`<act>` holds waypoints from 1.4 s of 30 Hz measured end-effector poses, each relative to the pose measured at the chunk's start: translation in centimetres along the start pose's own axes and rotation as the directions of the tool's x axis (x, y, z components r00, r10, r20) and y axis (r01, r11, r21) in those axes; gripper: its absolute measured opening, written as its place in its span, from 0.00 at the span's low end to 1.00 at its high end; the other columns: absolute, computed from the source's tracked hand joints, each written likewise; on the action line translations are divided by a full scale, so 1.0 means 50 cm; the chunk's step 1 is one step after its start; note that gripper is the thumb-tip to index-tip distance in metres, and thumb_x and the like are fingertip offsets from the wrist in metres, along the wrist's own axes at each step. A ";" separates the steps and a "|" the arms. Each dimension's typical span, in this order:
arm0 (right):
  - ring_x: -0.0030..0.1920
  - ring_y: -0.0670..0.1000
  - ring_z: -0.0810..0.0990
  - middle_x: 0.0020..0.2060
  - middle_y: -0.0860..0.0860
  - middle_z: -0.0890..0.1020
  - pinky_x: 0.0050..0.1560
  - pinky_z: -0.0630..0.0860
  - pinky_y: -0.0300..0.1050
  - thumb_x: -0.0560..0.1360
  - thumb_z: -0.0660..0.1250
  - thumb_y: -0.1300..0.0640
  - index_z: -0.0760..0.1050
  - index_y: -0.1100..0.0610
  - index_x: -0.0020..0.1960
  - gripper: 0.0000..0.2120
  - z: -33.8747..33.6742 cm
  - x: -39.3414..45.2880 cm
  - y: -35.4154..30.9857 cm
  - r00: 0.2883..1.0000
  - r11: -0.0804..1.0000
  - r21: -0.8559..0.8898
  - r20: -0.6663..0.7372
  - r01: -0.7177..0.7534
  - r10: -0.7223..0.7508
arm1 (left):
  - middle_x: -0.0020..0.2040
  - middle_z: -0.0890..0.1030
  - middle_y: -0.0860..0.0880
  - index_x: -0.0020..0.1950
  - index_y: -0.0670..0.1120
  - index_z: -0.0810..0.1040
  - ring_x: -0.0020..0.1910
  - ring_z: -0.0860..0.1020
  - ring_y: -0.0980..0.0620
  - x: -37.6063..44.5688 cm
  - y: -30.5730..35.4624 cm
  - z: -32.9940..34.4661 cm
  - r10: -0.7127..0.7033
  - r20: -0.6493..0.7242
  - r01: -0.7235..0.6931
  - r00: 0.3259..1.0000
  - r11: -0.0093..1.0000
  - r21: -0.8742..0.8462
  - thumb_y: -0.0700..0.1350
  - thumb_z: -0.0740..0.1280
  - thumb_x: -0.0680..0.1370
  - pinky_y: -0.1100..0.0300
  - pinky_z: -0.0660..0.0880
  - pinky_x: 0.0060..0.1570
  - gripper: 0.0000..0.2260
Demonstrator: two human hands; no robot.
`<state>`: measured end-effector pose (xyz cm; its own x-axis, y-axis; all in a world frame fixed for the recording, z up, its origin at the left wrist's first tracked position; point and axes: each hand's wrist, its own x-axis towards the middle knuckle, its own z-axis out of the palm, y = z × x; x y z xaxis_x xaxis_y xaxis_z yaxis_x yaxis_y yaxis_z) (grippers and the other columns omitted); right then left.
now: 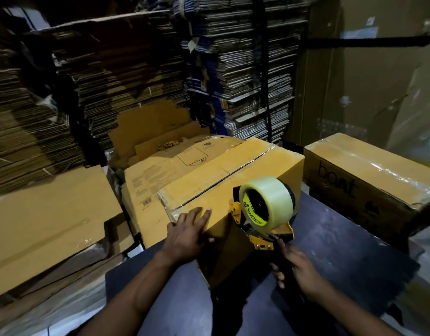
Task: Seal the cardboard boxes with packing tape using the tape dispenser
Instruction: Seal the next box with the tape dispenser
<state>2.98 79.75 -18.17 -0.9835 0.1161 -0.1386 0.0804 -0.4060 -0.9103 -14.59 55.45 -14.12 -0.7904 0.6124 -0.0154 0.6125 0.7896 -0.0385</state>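
A long brown cardboard box (235, 170) lies on a dark table (330, 241), its top flaps closed along a centre seam. My left hand (187, 232) presses flat on the box's near top edge, fingers straight and thumb on the near face. My right hand (297, 269) grips the black handle of a yellow tape dispenser (264, 214) carrying a clear tape roll. The dispenser's front touches the box's near end, to the right of my left hand. A second box (369, 183), printed "boat" and taped on top, sits at the right.
Flattened cartons (46, 214) lie stacked at the left, and another flat printed carton (170, 163) lies behind the box. Tall piles of folded cardboard (243, 64) fill the background. A large brown panel (369, 81) stands at the right rear.
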 end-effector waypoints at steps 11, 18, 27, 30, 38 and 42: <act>0.26 0.50 0.68 0.29 0.55 0.70 0.26 0.67 0.42 0.56 0.76 0.26 0.69 0.58 0.39 0.37 0.065 0.058 -0.070 0.986 0.997 -0.053 0.165 0.049 -0.039 | 0.66 0.64 0.55 0.77 0.59 0.56 0.63 0.64 0.51 -0.057 -0.027 -0.033 0.012 -0.029 -0.012 1.000 1.000 0.007 0.63 0.68 0.71 0.50 0.66 0.56 0.37; 0.23 0.47 0.70 0.26 0.51 0.75 0.24 0.67 0.38 0.68 0.71 0.36 0.67 0.58 0.47 0.27 0.122 0.077 -0.085 0.990 0.998 0.013 0.130 -0.057 0.055 | 0.61 0.70 0.58 0.74 0.61 0.64 0.56 0.69 0.53 -0.211 -0.093 0.003 0.056 -0.139 -0.061 0.989 0.998 -0.029 0.66 0.68 0.66 0.50 0.68 0.50 0.37; 0.26 0.50 0.69 0.30 0.54 0.71 0.31 0.64 0.44 0.53 0.79 0.28 0.68 0.58 0.42 0.39 0.210 0.093 -0.042 0.931 0.993 0.003 0.347 -0.122 0.113 | 0.70 0.73 0.62 0.71 0.62 0.72 0.71 0.70 0.56 -0.424 -0.161 0.043 -0.038 -0.329 -0.117 0.943 0.891 -0.438 0.64 0.67 0.73 0.48 0.66 0.63 0.27; 0.27 0.51 0.68 0.31 0.55 0.69 0.30 0.65 0.43 0.53 0.79 0.28 0.67 0.58 0.42 0.39 0.238 0.082 -0.034 0.911 0.988 -0.021 0.384 -0.155 0.151 | 0.69 0.76 0.58 0.69 0.58 0.77 0.73 0.70 0.53 -0.459 -0.159 0.065 -0.154 -0.395 -0.146 0.906 0.762 -0.631 0.59 0.65 0.78 0.55 0.68 0.69 0.20; 0.28 0.52 0.67 0.30 0.55 0.69 0.30 0.65 0.42 0.75 0.59 0.38 0.69 0.58 0.39 0.22 0.264 0.041 -0.034 0.953 0.985 -0.171 0.290 -0.037 0.087 | 0.55 0.85 0.56 0.55 0.56 0.85 0.67 0.76 0.53 -0.426 -0.072 0.128 -0.760 -0.464 -0.198 0.455 0.421 -0.885 0.48 0.60 0.80 0.51 0.73 0.66 0.13; 0.28 0.51 0.66 0.30 0.53 0.68 0.28 0.66 0.42 0.69 0.70 0.30 0.70 0.59 0.41 0.31 0.256 0.050 -0.031 0.927 0.993 -0.110 0.368 -0.035 0.074 | 0.56 0.85 0.54 0.56 0.53 0.84 0.68 0.76 0.49 -0.425 -0.070 0.140 -0.804 -0.433 -0.257 0.408 0.355 -0.899 0.51 0.57 0.81 0.47 0.73 0.66 0.16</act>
<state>-1.66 69.07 -12.12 -0.9653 -0.2559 -0.0523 0.1326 -0.3074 -0.9423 -0.01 39.41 -20.65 -0.8095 -0.3677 0.4577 0.4304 0.1585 0.8886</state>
